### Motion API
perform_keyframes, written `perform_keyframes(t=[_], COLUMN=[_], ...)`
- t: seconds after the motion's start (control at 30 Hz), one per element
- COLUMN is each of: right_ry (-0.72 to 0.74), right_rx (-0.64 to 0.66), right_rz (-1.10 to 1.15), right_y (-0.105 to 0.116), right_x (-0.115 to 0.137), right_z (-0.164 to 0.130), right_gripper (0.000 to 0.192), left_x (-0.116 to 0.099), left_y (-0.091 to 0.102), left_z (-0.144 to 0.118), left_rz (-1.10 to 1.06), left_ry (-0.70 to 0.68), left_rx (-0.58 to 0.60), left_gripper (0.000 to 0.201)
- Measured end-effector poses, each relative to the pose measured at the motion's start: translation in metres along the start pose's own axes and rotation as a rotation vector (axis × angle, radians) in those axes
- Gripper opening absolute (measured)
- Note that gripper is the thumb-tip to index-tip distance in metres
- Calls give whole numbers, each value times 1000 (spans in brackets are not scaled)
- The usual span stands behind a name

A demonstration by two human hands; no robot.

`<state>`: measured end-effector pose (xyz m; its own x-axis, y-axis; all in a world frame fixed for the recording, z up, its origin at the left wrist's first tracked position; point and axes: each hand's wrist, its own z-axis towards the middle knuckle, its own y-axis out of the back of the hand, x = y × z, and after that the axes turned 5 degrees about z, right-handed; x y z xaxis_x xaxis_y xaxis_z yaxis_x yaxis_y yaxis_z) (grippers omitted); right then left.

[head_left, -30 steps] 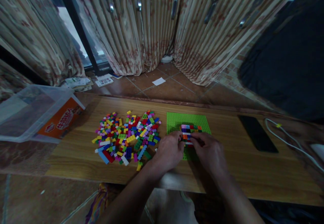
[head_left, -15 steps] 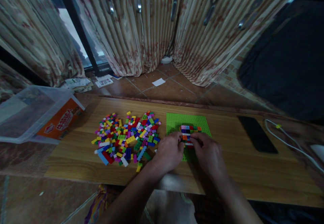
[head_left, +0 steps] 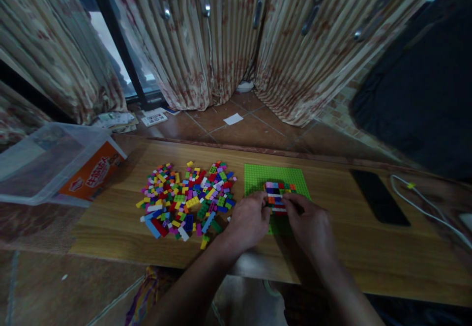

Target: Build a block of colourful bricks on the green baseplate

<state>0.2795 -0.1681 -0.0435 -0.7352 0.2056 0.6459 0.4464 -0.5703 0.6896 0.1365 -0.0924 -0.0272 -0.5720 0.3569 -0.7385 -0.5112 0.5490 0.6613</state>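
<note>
A green studded baseplate (head_left: pixel 273 171) lies on the wooden table, partly covered by my hands. Rows of coloured toy bricks (head_left: pixel 276 193), among them red, white, blue and orange ones, are built up on it. My left hand (head_left: pixel 250 219) is closed, its thumb and fingertips pressed on the left end of these rows. At their right side, my right hand (head_left: pixel 309 220) is closed too, thumb and index finger pinched against the bricks near an orange and blue one. The fingertips partly hide what they grip.
Left of the baseplate spreads a heap of loose toy bricks (head_left: pixel 188 200). A clear plastic bin (head_left: pixel 55 168) with an orange label stands at the table's left end. To the right lie a black phone (head_left: pixel 379 196) and a white cable (head_left: pixel 427 203). Striped curtains (head_left: pixel 228 45) hang beyond.
My right hand has shifted slightly to the right along the brick rows. My left hand stays at their left end. The whole view has moved a little.
</note>
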Motion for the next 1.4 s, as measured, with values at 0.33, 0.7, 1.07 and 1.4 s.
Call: perform_keyframes(t=[0.33,0.7,1.07,1.4], right_ry=[-18,-128,-246,-272], right_rx=[-125,-92,-14,-1], right_rz=[-103,-154,-39,127], right_y=[0,-24,-24,-13], right_x=[-7,-25,-19,-10], right_z=[7,5,6,1], right_gripper=[38,78,75,72], left_x=[-1,-1,1,5], left_y=[1,1,1,1], left_z=[-1,0,0,6], left_rz=[10,32,14,-35], left_ry=[1,-13,-40,-88], left_rx=[6,21,1,-29], left_gripper=[32,31,32,38])
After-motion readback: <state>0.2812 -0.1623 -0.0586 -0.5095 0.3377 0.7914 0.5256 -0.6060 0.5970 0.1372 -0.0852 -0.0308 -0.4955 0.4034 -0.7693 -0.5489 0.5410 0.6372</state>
